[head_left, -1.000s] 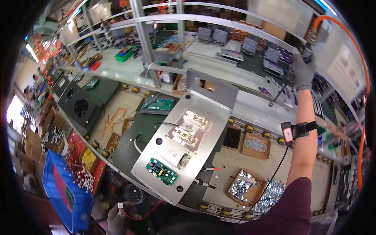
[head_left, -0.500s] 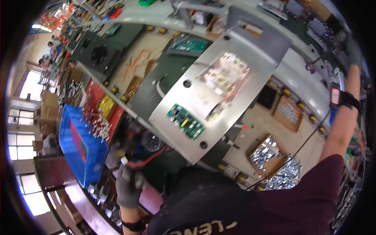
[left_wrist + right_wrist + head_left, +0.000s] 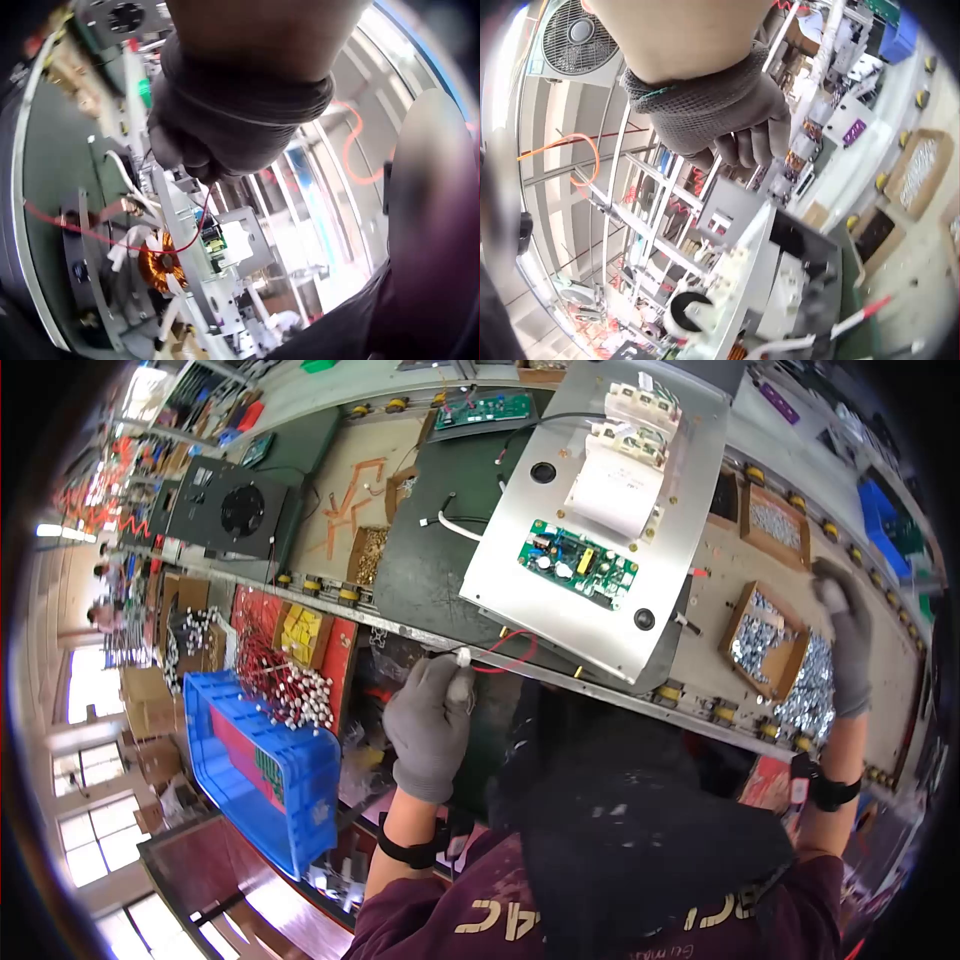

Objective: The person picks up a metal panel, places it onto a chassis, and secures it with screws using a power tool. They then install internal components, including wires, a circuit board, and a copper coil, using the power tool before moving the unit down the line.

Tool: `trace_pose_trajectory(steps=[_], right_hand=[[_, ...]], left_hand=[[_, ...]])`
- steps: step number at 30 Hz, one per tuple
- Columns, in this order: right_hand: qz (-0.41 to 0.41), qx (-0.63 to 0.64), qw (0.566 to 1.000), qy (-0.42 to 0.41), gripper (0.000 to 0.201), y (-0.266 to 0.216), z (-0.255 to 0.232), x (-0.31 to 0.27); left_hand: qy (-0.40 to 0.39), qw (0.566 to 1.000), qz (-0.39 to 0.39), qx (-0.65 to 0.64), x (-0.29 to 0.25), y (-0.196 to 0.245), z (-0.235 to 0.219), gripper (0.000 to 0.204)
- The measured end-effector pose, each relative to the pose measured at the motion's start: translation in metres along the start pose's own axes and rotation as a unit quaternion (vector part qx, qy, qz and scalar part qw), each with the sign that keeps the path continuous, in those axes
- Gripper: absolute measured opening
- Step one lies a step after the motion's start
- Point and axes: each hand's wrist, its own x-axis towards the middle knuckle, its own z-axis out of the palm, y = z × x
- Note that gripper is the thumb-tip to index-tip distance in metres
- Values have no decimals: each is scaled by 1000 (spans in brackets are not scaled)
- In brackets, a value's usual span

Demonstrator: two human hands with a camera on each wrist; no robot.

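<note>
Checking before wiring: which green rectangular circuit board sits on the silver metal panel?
The green rectangular circuit board bearing a yellow component, beside a round black fitting. The other green boards lie off that silver metal panel.

The metal panel point(image 3: 500, 580) was silver, the circuit board point(image 3: 577, 565) on it green. Below it, the wire point(image 3: 534, 650) was red, the left glove point(image 3: 427, 732) grey; lower left of it, the crate point(image 3: 318, 805) blue.

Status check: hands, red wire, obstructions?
Left hand pinching white connector. Red wire looped near metal panel. Right hand apparently empty, beside fastener tray. No obstruction visible.
</note>
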Motion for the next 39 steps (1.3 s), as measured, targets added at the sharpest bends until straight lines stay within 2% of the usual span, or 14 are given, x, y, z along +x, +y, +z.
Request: trace_pose_trajectory(steps=[1,5,7,8,9,11,13,14,15,16,20,27,33,39], right_hand=[[2,19,999,-37,31,-17,25,-18],[-73,-45,995,-58,25,-75,93,-60],[-52,-35,997,-47,23,-83,104,-69],[-31,12,999,-26,24,-83,107,-74],[-10,60,998,-6,24,-83,109,-79],[14,73,997,6,25,-81,107,-86],[72,120,990,25,26,-80,101,-93],[70,131,988,33,26,-77,100,-95],[76,125,988,43,26,-74,100,-95],[84,133,987,38,25,-71,101,-95],[105,134,985,39,24,-54,115,-87],[102,99,989,49,25,-43,148,-74],[51,-92,992,-63,51,-45,162,-61],[76,-57,989,-117,63,-38,158,-53]], left_hand=[[94,947,192,240,5,-3,-4,19],[212,936,196,202,19,-22,-24,25],[211,941,246,97,28,-29,-26,31],[109,976,83,-170,25,-20,-30,29],[-8,905,-94,-414,23,-9,-31,27],[-122,669,-74,-730,27,2,-29,23],[-229,574,-93,-780,26,7,-28,17],[-231,636,-123,-726,22,-3,-23,21],[-236,863,-136,-426,20,-14,-11,16],[-304,861,-236,-332,24,-2,11,23],[-432,860,-113,-246,41,-57,143,32],[-474,840,-118,-237,79,-49,162,32],[-487,833,-124,-231,86,-59,145,33],[-497,829,-119,-226,89,-56,146,33]])
